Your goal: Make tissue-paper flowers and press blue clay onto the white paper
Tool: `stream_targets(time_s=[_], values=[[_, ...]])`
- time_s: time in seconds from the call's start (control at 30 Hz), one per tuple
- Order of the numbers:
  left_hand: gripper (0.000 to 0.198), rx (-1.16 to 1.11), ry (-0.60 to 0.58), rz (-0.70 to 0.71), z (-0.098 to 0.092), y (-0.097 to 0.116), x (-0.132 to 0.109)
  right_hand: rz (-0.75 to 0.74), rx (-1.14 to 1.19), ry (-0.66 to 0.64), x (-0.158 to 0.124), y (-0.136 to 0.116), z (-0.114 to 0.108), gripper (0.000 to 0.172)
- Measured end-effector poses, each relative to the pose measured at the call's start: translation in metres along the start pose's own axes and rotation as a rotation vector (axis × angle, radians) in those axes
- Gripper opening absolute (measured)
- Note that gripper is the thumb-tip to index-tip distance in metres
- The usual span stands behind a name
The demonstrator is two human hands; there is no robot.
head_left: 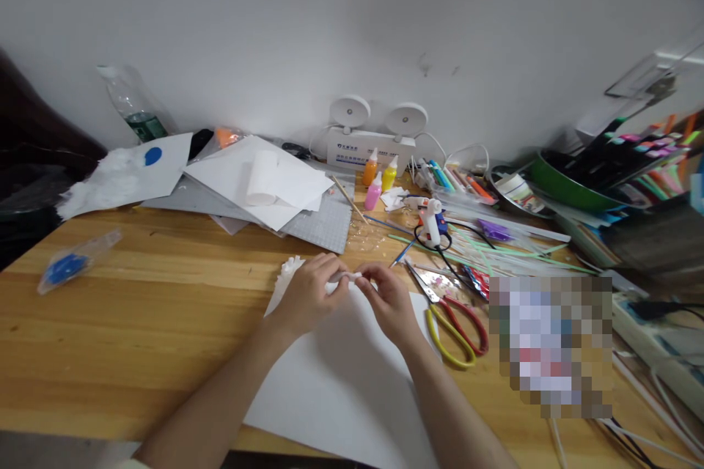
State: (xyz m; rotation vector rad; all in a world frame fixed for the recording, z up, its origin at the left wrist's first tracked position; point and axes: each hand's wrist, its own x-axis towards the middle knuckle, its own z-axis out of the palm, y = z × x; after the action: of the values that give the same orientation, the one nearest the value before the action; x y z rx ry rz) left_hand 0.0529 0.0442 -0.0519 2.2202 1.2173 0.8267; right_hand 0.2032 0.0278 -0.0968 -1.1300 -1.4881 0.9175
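**Work shows at one corner only**

On the wooden table [137,352] lies a white sheet [341,388], its visible near part plain, seemingly undone. Left hand [314,286] and right hand [390,300] pinch together over its far edge. A ruffled white cluster [286,275] occupies the far-left corner; between the fingertips sits a small white piece [352,275].

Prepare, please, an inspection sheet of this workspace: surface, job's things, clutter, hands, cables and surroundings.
Surface: wooden table.
Job's things: white sheet on the table; small white piece, material unclear; ruffled white material by the left hand.
Clutter: scissors at the sheet's right edge; glue gun and pink squeeze bottle beyond.
Hands: left hand and right hand pinch the small white piece.
Cables: black cord by the glue gun; power strip at right.
Surroundings: pale wall; twin-lamp emergency light.
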Motion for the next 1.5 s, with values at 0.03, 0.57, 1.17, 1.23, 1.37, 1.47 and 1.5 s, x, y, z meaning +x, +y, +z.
stream_targets(time_s=[0.03,0.57,1.17,1.23,1.37,1.47,1.5], values=[[0.011,0.002,-0.001,0.001,0.000,0.000,0.000,0.004,-0.002,0.001,0.000,0.000,0.000,0.007],[0.012,0.027,0.004,-0.017,-0.001,-0.001,0.001,0.004,0.029,0.024,-0.002,-0.001,0.002,0.007],[0.014,-0.039,-0.006,0.039,0.004,-0.002,0.000,-0.118,-0.088,0.054,0.001,-0.010,-0.001,0.009],[0.014,-0.043,-0.011,0.049,0.004,-0.002,-0.001,-0.111,-0.076,0.067,0.002,-0.010,-0.001,0.010],[0.015,-0.043,-0.015,0.060,0.004,-0.001,-0.001,-0.091,-0.056,0.093,0.001,-0.011,-0.001,0.009],[0.015,-0.052,-0.014,0.069,0.004,0.000,-0.001,-0.068,-0.091,0.137,0.001,-0.011,-0.001,0.005],[0.015,-0.055,-0.015,0.070,0.004,0.000,-0.001,-0.065,-0.105,0.158,0.001,-0.011,-0.001,0.005]])
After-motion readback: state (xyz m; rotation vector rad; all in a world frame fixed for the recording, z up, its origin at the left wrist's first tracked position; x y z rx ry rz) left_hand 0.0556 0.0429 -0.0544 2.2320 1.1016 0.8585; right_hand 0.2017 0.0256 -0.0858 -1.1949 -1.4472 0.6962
